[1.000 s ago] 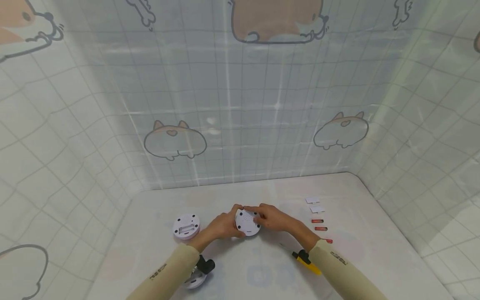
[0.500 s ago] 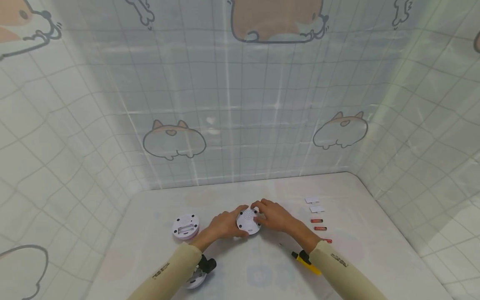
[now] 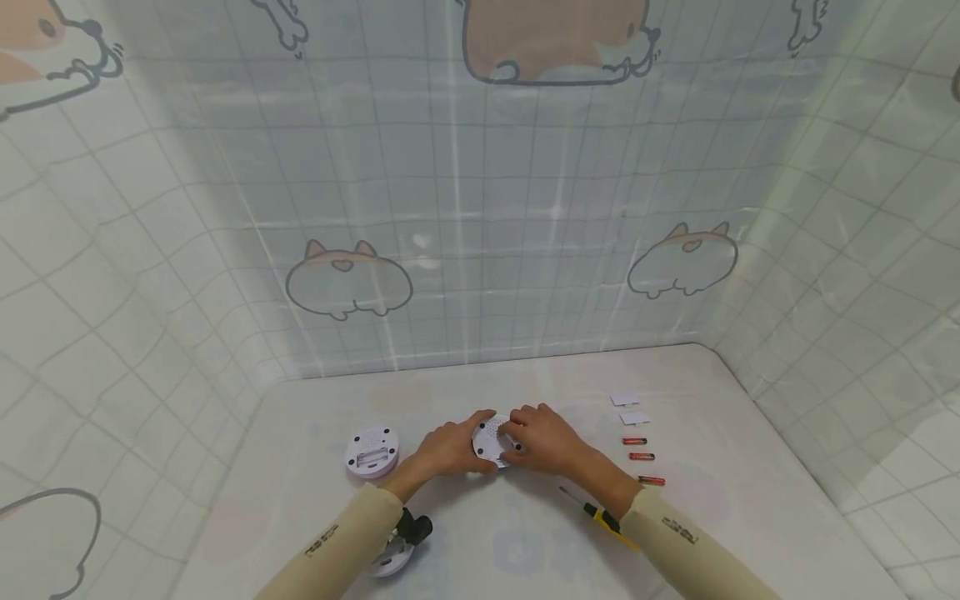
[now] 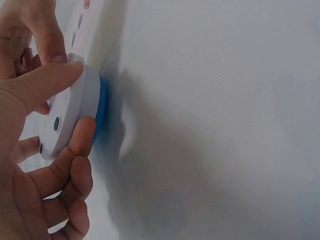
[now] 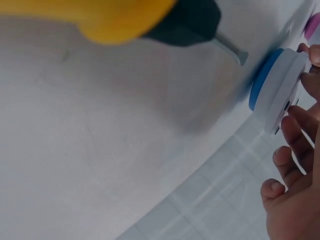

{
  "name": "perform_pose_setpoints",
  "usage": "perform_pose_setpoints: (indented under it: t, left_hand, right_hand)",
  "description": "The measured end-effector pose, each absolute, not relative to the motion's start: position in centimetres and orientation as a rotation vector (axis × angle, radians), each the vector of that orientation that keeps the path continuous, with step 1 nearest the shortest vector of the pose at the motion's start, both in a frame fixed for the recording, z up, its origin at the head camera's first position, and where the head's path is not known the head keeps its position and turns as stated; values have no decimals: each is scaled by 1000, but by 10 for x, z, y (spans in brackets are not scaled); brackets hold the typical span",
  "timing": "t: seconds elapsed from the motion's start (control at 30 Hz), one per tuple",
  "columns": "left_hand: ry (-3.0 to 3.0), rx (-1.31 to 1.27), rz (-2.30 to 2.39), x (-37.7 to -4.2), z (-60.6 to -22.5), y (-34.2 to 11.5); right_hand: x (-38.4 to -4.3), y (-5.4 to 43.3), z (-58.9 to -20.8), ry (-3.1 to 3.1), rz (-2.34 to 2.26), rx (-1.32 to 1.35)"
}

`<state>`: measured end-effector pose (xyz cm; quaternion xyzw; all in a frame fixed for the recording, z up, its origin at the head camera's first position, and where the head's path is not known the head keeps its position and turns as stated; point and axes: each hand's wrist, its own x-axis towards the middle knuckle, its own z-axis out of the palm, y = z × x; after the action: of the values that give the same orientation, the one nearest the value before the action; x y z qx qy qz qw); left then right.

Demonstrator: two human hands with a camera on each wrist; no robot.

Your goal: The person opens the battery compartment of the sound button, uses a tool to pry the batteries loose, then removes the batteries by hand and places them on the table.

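A round white device [image 3: 486,442] with a perforated back and dark feet lies face down, its blue underside [image 4: 103,100] toward the table. My left hand [image 3: 453,447] grips its rim, thumb and fingers spread around the edge. Over the back's right half, my right hand [image 3: 551,439] has its thumb and fingers curled in, fingertips at the surface, with a greyish slot showing beside them. I cannot tell whether a small cover is pinched there. Below my right forearm lies a yellow-and-black screwdriver [image 3: 602,515], its flat tip [image 5: 242,57] pointing toward the device.
To the left, a similar white device [image 3: 372,454] shows its uncovered battery compartment. Another device [image 3: 392,562] sits lower left beside a black object [image 3: 415,527], partly behind my sleeve. Two white covers [image 3: 633,418] and several red batteries [image 3: 642,457] lie right. A patterned curtain [image 3: 480,208] encloses the table.
My right hand's fingers have drawn back from the device's far edge and curled in over its back. The left hand keeps its hold, with the device shifted slightly right.
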<state>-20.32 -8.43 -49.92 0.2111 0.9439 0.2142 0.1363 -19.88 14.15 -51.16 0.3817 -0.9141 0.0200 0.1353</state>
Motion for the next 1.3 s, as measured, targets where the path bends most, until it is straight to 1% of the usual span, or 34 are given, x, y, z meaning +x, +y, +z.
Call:
perform_pose_setpoints:
  t: [0.87, 1.3]
  left_hand:
    - [2710, 595, 644, -204, -499, -83]
    - [2734, 633, 653, -203, -501, -84]
  right_hand:
    - [-195, 130, -503, -2432, -243, 1328]
    - [-194, 124, -500, -2357, -406, 1425]
